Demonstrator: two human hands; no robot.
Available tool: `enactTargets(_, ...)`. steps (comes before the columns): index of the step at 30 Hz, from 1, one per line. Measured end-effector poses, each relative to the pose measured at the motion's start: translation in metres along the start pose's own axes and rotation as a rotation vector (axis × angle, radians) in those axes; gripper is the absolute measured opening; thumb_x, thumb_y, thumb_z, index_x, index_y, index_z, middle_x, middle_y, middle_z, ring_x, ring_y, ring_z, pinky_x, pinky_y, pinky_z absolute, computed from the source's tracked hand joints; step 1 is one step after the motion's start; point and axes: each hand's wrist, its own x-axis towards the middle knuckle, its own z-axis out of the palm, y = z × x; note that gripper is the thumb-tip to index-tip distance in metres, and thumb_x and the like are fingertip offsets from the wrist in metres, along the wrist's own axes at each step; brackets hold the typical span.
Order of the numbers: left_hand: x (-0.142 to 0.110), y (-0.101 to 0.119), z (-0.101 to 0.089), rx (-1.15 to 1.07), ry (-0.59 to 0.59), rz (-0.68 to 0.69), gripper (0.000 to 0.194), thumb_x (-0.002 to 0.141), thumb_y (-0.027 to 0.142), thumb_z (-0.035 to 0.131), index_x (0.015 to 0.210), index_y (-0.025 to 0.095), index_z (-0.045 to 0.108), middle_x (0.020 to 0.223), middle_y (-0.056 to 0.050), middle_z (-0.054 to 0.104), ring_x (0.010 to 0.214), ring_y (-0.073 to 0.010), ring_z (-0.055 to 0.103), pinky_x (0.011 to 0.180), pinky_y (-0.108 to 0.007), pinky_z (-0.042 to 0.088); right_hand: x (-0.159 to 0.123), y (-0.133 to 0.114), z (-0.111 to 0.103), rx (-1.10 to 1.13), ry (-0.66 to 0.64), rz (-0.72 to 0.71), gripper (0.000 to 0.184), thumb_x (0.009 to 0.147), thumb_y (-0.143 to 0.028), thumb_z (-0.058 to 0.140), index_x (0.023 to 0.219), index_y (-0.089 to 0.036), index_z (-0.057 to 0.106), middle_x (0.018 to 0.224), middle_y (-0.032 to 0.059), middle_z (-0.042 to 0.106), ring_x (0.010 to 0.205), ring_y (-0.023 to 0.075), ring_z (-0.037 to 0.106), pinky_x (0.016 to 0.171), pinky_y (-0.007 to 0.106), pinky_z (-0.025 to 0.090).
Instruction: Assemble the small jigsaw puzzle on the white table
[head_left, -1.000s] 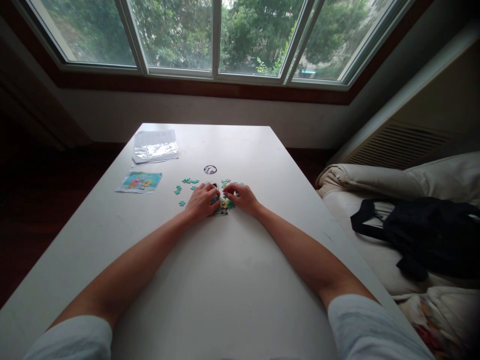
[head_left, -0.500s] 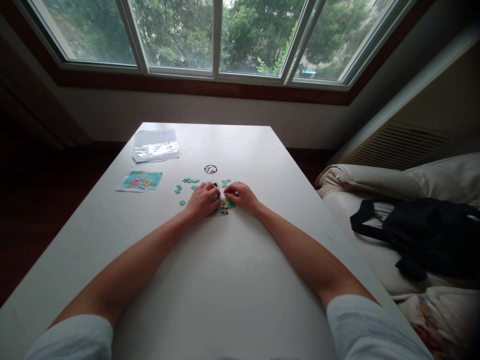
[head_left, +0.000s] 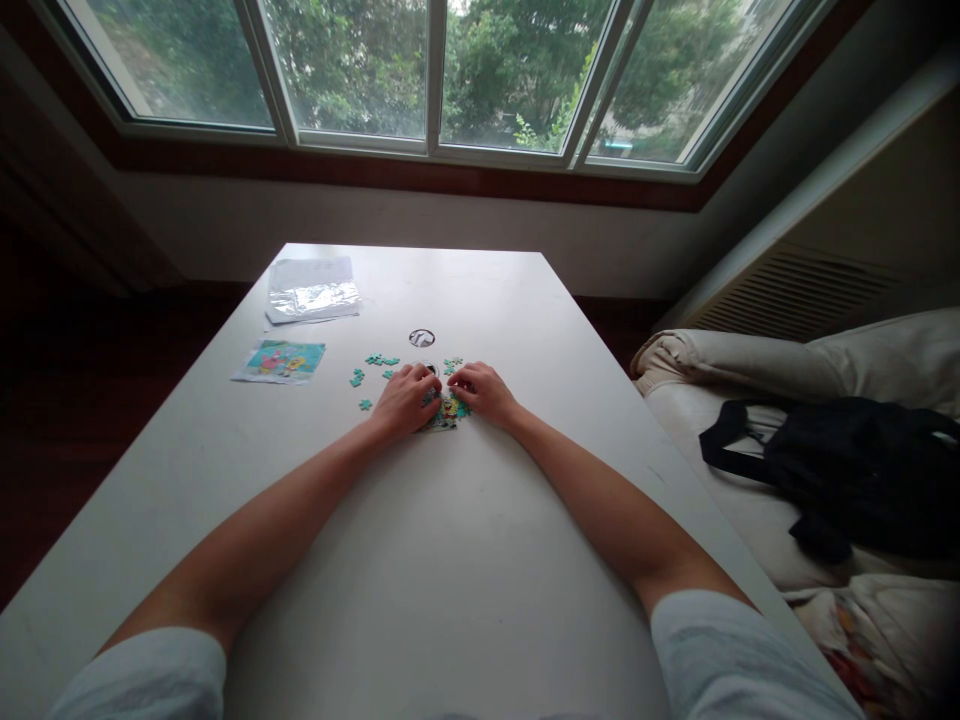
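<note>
A partly joined jigsaw puzzle [head_left: 448,411] with a yellow cartoon figure lies between my hands on the white table. Curled over its left side is my left hand [head_left: 409,398], its closed fingers touching the puzzle and hiding part of it. My right hand [head_left: 484,392] rests at the right edge, thumb and fingers drawn together over small green pieces. Whatever is in either hand's fingertips is too small or hidden to make out. Loose green puzzle pieces [head_left: 382,360] lie beyond and left of my left hand, with several more pieces [head_left: 453,366] just beyond my right fingers.
A colourful picture sheet [head_left: 283,361] lies on the table [head_left: 450,560] at left, with a clear plastic bag and papers [head_left: 313,290] behind it. A round dark-rimmed item [head_left: 421,339] sits beyond the puzzle. At right, a black bag [head_left: 862,475] lies on a cream sofa [head_left: 750,350].
</note>
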Motion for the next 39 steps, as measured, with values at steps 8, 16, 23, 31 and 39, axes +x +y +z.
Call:
enactTargets(8,0.0,0.0,0.002,0.005,0.01,0.006,0.016,0.089,0.03,0.061,0.101,0.024,0.069,0.11,-0.009,0.062,0.106,-0.0275,0.054,0.097,-0.045,0.046,-0.002,-0.001,-0.001,-0.075,-0.003,-0.002,0.008,0.089,-0.026,0.066,0.089,-0.025,0.074,0.086,0.0037,0.067,0.09,0.022,0.055,0.088,0.036,0.041)
enactTargets(16,-0.001,0.001,0.002,0.022,0.005,0.006,0.016,0.09,0.03,0.061,0.102,0.024,0.068,0.11,-0.008,0.062,0.105,-0.0274,0.054,0.096,-0.045,0.045,-0.002,-0.003,-0.003,-0.083,0.046,-0.031,0.009,0.091,-0.026,0.063,0.088,-0.024,0.072,0.085,0.0023,0.069,0.088,0.0208,0.058,0.088,0.035,0.039)
enactTargets(23,-0.001,0.003,-0.001,0.003,-0.021,0.029,0.015,0.09,0.032,0.06,0.1,0.024,0.067,0.106,-0.008,0.064,0.103,-0.0274,0.055,0.093,-0.044,0.045,-0.003,0.015,-0.019,-0.038,0.276,0.124,0.016,0.093,-0.028,0.056,0.089,-0.022,0.07,0.082,0.003,0.07,0.08,0.0205,0.059,0.087,0.036,0.043)
enactTargets(31,0.0,0.006,-0.003,-0.026,-0.051,0.056,0.014,0.091,0.033,0.058,0.095,0.024,0.068,0.1,-0.008,0.065,0.099,-0.0263,0.057,0.093,-0.042,0.044,-0.001,0.039,-0.017,-0.085,0.37,0.284,0.02,0.091,-0.032,0.055,0.088,-0.022,0.071,0.092,0.0088,0.067,0.094,0.0269,0.058,0.094,0.044,0.048)
enactTargets(39,-0.001,0.011,-0.002,-0.034,-0.099,0.142,0.017,0.092,0.03,0.054,0.082,0.021,0.065,0.084,-0.005,0.065,0.082,-0.0216,0.059,0.08,-0.036,0.044,-0.002,0.031,-0.007,-0.191,0.119,0.212,0.04,0.094,-0.04,0.059,0.13,-0.022,0.066,0.146,0.0134,0.054,0.134,0.0324,0.05,0.114,0.051,0.04)
